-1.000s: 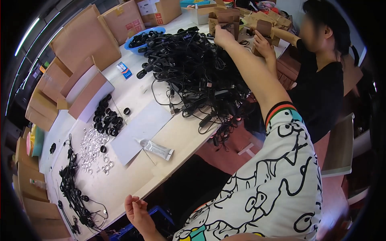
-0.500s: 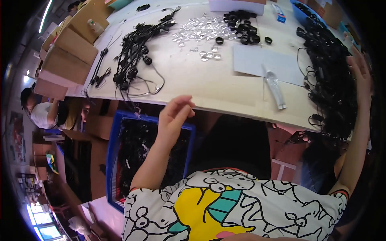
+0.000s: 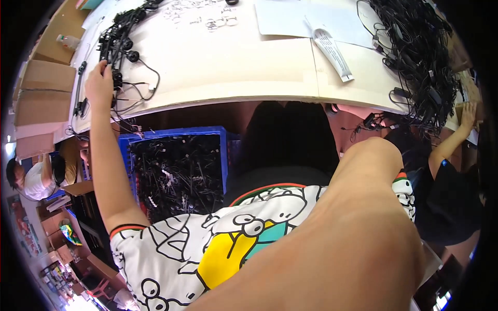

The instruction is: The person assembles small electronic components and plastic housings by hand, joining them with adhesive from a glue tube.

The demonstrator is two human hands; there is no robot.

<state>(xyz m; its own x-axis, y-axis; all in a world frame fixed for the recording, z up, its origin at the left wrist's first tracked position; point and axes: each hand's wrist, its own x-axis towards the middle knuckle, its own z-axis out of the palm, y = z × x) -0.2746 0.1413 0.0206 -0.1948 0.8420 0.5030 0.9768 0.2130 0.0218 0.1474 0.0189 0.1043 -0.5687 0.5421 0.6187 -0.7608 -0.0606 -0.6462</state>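
My left hand (image 3: 98, 87) reaches over the table's left side, its thumb and fingertips drawn together at the edge of a bundle of black cables (image 3: 116, 52) with round black ends. It seems to pinch a cable there, though the fingers partly hide the contact. A loose cable from this bundle curls to the right. My right forearm (image 3: 332, 228) is bent up close across the foreground, elbow toward the table; the right hand itself is out of view. A large tangled heap of black cables (image 3: 415, 57) covers the table's right side.
A white tube (image 3: 332, 54) lies partly on white paper (image 3: 285, 20). Clear discs (image 3: 220, 22) sit at the far edge of view. Below the table stands a blue crate (image 3: 224, 155) holding black cables. Cardboard boxes (image 3: 44, 103) line the left. Another person's hand (image 3: 468, 115) is at right.
My left hand has moved left from the table's front edge to the cable bundle. The right arm has left the heap and folded in close. The view has shifted, raising the table in the picture.
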